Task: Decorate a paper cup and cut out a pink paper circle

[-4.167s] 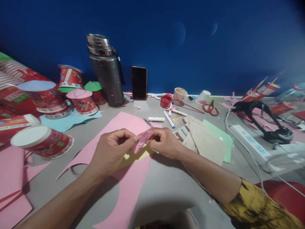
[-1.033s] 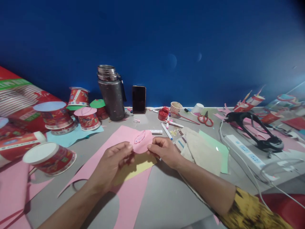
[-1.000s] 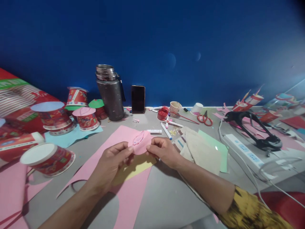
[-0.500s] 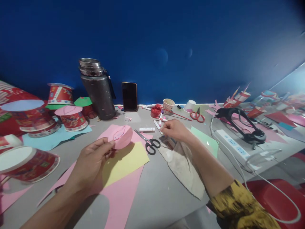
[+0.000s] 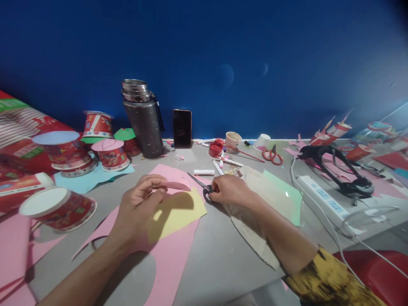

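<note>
My left hand (image 5: 137, 208) pinches a round piece of pink paper (image 5: 180, 186), now seen almost edge-on. Below it lie a yellow sheet (image 5: 183, 216) and a larger pink sheet (image 5: 174, 263) with a curved cut-out. At the handles of the black scissors (image 5: 206, 188), my right hand (image 5: 230, 191) has its fingers closed; they hide part of the loops. The blades point away to the left, over the paper's edge. A capped white marker (image 5: 204, 172) is just beyond the scissors. Under my right forearm is a beige cloth (image 5: 255, 238).
Red paper bowls (image 5: 63, 208) with paper tops crowd the left side. A dark steel flask (image 5: 145, 127) and a phone (image 5: 182, 128) stand by the blue wall. Red-handled scissors (image 5: 273, 157), a power strip (image 5: 321, 197) with cables and a black headset (image 5: 338, 170) lie to the right.
My right hand has come down and nearer, from beside the markers to the scissors' handles. My left hand has tilted the pink circle flatter. The view has turned slightly left.
</note>
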Demonstrator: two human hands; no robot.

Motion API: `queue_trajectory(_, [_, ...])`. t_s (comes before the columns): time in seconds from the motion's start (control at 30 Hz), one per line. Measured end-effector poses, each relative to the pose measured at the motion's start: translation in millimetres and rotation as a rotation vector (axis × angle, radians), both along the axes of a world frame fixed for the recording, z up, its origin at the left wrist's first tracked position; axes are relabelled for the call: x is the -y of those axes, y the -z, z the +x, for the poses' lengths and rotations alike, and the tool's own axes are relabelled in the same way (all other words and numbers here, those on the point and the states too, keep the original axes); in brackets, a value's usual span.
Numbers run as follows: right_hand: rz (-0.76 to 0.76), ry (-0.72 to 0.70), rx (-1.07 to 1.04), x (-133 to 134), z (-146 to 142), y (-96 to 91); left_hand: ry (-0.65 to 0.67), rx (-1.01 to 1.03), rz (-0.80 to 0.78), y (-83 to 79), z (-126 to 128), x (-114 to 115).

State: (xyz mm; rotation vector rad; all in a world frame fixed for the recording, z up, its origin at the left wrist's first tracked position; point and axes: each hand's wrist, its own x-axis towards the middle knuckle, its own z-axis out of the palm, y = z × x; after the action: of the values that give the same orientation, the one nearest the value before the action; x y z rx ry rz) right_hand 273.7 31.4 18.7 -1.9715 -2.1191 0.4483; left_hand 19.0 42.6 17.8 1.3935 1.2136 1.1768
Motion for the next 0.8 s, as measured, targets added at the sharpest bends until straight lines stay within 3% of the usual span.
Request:
queue_trajectory(0.07, [-0.017, 0.049, -0.118, -2, 3, 0.1, 0.021, 0.155, -0.113, -2.4, 0, -2])
queue_trajectory(0.2, [-0.202, 0.156, -0.622, -7, 11, -1.5, 0.108, 0.401, -0.277, -7.0, -1, -3])
queue_trajectory(0.37, [-0.297, 0.094, -1.285, -4, -3, 5.2, 0.237, 0.408, -0.311, -5.1, -5, 0])
queue_trajectory(0.47, [-0.415, 0.042, -1.368, 0, -19, 14.7, 0.366, 0.258, -0.266, -0.9, -7, 1])
queue_trajectory(0.6, [-0.384, 0.073, -1.395, 3, -28, 20.5, 0.509, -0.040, -0.066, 2.3, -9, -1])
queue_trajectory(0.8, [-0.421, 0.068, -1.309, 3, -29, 22.1, 0.593, -0.148, 0.077, 13.3, -10, -6])
